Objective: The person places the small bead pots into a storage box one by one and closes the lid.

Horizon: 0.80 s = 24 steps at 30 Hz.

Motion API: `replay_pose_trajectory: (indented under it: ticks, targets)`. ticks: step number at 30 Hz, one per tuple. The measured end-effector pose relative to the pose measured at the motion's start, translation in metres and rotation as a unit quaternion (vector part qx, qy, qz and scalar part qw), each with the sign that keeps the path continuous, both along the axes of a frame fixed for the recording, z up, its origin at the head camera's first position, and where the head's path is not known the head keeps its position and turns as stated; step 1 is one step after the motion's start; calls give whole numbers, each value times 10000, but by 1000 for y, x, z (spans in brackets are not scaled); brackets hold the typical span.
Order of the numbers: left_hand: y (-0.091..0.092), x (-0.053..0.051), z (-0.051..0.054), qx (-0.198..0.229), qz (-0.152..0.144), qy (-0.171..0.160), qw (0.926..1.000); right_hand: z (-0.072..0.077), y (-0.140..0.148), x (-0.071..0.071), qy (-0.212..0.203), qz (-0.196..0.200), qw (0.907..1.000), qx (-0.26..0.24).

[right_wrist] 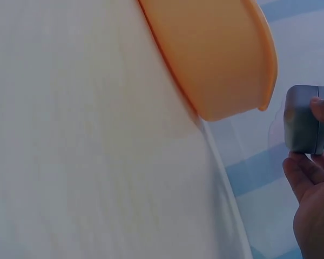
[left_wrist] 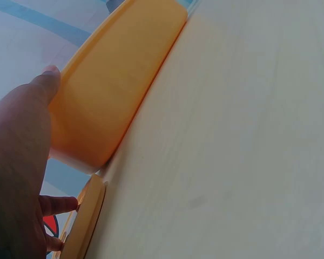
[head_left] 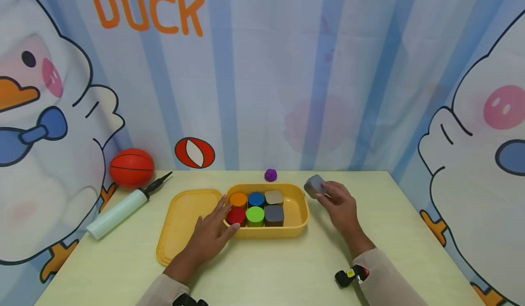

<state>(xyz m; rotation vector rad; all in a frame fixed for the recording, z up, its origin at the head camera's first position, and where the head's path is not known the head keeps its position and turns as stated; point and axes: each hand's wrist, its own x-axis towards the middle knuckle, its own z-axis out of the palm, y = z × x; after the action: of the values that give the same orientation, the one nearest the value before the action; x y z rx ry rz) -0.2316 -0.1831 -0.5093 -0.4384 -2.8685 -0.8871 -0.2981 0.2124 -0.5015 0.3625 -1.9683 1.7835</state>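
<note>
A yellow open box (head_left: 301,210) stands mid-table with several small pieces in its left and middle part: orange (head_left: 238,199), blue (head_left: 256,199), beige (head_left: 274,197), red (head_left: 236,216), green (head_left: 255,215) and grey (head_left: 274,215). My left hand (head_left: 210,237) is at the box's left end, fingers spread and fairly straight, thumb by the front rim. In the left wrist view, the thumb meets the box wall (left_wrist: 113,81). Just right of the box, raised off the table, my right hand (head_left: 340,203) pinches a grey rounded-square block (head_left: 314,186) between thumb and fingers; a thin seam runs near one face.
A yellow lid (head_left: 176,224) lies left of the box, partly behind the left hand. Farther left are a pale green hand pump (head_left: 119,215) and a red ball (head_left: 132,168). A small purple object (head_left: 270,175) sits behind the box, near the printed curtain (head_left: 262,69).
</note>
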Motion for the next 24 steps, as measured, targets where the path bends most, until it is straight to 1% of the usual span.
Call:
replay_pose_trajectory:
  ticks: [3,9,11,14,18,21,24]
  targets:
    - [1,0,0,9,11,38,10000,2,-4,4,243,112,9996,58]
    - [1,0,0,-47,8,24,10000,6,-14,9,589,253,9978,142]
    - [1,0,0,-45,1,46,10000,7,-17,9,708,313,9967,259]
    - [1,1,0,-31,-6,87,10000,6,-19,9,915,216,9930,712]
    - [1,1,0,-29,-5,53,10000,5,-21,9,1138,-127,9822,1491]
    - [0,1,0,-54,-15,35,10000,6,-23,10,1118,-270,9759,1853]
    - [0,0,0,-87,-22,48,9999,7,-25,11,1044,-290,9710,2129]
